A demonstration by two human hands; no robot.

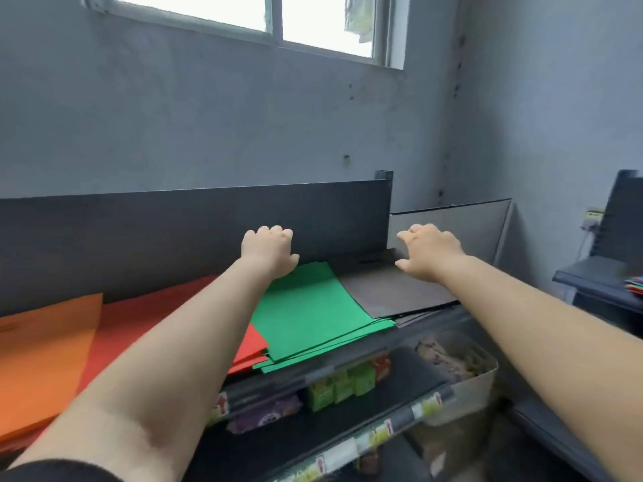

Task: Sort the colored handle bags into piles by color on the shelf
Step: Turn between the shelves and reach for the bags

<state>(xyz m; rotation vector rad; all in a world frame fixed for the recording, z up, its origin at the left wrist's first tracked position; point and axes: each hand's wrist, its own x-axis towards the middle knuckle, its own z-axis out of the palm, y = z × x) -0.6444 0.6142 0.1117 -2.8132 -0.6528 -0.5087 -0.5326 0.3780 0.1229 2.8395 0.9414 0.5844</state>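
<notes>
Both your bare arms stretched forward over the dark top shelf (pixel 428 316), palms down. Your left hand (pixel 268 251) sat at the far edge of the flat green bag pile (pixel 306 314), its fingers curled over out of sight against the dark back panel (pixel 174 224); whether that grip pinched anything, you could not tell from here. Your right hand (pixel 428 251) hovered with fingers loosely spread, thumb out, over the far end of the flat grey-brown bag pile (pixel 393 290), holding nothing that showed. Directly below your left wrist lay the green pile, overlapping the red bag pile (pixel 139 314) further to that hand's left; beyond it sat the orange bag pile (pixel 45 353). The grey-brown pile lay beneath your right palm, touching the green one.
</notes>
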